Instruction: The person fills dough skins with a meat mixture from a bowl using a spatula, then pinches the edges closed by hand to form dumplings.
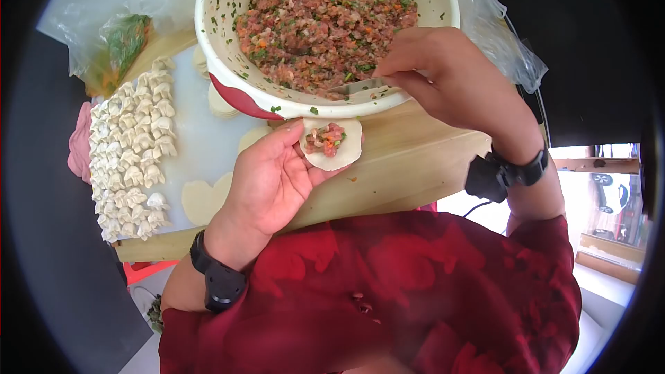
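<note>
My left hand (267, 180) is palm up, its thumb and fingers holding a round dumpling wrapper (351, 140). A small lump of minced meat filling (327, 140) lies on the middle of the wrapper, which is spread flat. Pinched in my right hand (450, 73) is a thin metal utensil (361, 86), slanting down inside the near wall of a large white bowl (213, 48). Whether its end is a spoon or a blade cannot be made out. Minced meat with green and orange bits (325, 14) fills much of the bowl.
Rows of folded dumplings (131, 145) cover the left of a white board (190, 111). Flat wrappers (199, 202) lie nearer me, with a wrapper stack (220, 102) beside the bowl. Plastic bags (478, 14) flank the bowl on the wooden table (409, 156); a pink cloth (80, 142) is far left.
</note>
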